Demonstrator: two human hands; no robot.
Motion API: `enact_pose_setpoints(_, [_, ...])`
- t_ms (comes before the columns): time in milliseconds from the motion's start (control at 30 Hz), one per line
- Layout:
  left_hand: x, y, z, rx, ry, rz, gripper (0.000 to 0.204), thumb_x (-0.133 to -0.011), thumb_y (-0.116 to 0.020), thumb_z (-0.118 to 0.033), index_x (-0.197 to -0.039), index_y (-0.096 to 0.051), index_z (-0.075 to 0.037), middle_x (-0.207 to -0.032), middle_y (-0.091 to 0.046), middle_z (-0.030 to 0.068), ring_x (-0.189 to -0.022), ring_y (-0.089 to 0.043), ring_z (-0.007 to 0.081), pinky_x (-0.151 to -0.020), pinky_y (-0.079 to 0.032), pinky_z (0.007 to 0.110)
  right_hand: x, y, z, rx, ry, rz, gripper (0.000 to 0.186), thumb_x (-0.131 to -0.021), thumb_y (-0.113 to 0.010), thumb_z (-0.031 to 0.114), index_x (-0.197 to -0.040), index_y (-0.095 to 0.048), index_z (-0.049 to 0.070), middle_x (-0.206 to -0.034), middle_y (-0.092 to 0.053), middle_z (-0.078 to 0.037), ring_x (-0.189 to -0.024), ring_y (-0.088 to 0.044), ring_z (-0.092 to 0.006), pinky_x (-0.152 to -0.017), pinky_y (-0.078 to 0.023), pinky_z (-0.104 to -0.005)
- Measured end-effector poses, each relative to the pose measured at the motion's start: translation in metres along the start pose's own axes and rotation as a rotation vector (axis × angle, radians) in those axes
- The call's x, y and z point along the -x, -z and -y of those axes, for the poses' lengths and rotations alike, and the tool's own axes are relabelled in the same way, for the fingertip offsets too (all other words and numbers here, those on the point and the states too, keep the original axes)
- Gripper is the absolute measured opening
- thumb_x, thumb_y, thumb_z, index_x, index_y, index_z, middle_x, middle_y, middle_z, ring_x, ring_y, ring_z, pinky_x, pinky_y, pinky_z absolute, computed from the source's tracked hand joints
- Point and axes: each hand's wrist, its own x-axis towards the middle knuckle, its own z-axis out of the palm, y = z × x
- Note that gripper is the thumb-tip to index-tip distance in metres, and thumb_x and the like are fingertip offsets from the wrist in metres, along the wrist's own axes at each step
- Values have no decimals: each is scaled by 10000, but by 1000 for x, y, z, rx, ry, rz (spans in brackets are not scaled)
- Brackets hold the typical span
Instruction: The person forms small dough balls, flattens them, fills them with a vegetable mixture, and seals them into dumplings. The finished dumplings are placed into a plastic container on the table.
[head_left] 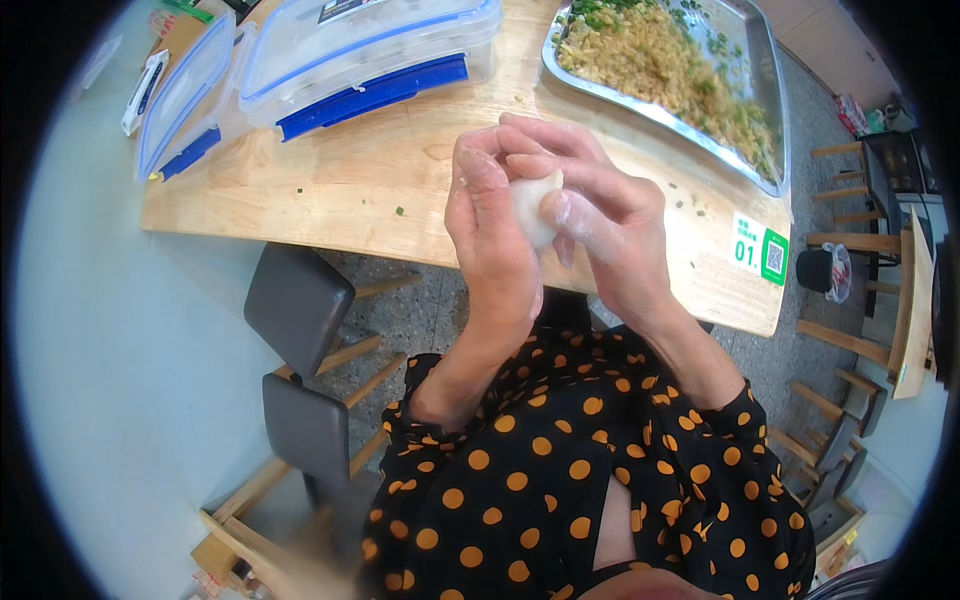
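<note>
Between my two hands, above the table's near edge, is a small, rounded piece of white dough (536, 207) with a pointed upper corner. My left hand (487, 225) cups it from the left, its thumb upright along that side. My right hand (622, 215) closes round it from the right, with the thumb pressed on the dough and the fingers curled over toward my left fingers. White flour dusts both hands. Parts of the dough are hidden behind the fingers. Beyond my right hand lies a metal tray (655, 124) holding a crumbly tan filling (650, 55) with chopped greens.
Clear plastic boxes with blue latches, one large (370, 65) and one smaller (185, 100), stand at the far left of the wooden table (330, 200). A white and green label (750, 255) sits at the right corner. Dark chairs (300, 310) stand below left.
</note>
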Motion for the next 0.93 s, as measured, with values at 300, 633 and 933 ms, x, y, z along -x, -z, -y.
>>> enact_pose_setpoints(300, [-4,-1,4,64,-43,-16,390,-1113,-348,-421,-1185,-540,-89,-941,-620,62,-657,-567,95,-496,-454,238,2,-4,-2,-11,19,21,301,-961,-682,179,-1212,-731,19,-1430,-566,-171,-1231,-585,-212,-995,-506,-323])
enact_pose_setpoints(633, [-4,3,-12,697,556,186,475,-1094,-322,-514,-1192,-519,-94,-833,-613,59,-488,-525,109,-341,-415,258,-9,15,-4,153,116,110,419,-1009,-607,370,-1188,-735,14,-1476,-523,-223,-1354,-509,-311,-1105,-446,-446])
enact_pose_setpoints(933, [-5,-3,-22,612,573,143,394,-1081,-405,-437,-1021,-532,-70,-711,-583,61,-354,-476,145,-277,-387,260,-11,20,-3,96,92,201,353,-998,-625,381,-1161,-770,104,-1466,-540,-214,-1348,-512,-366,-1133,-399,-525])
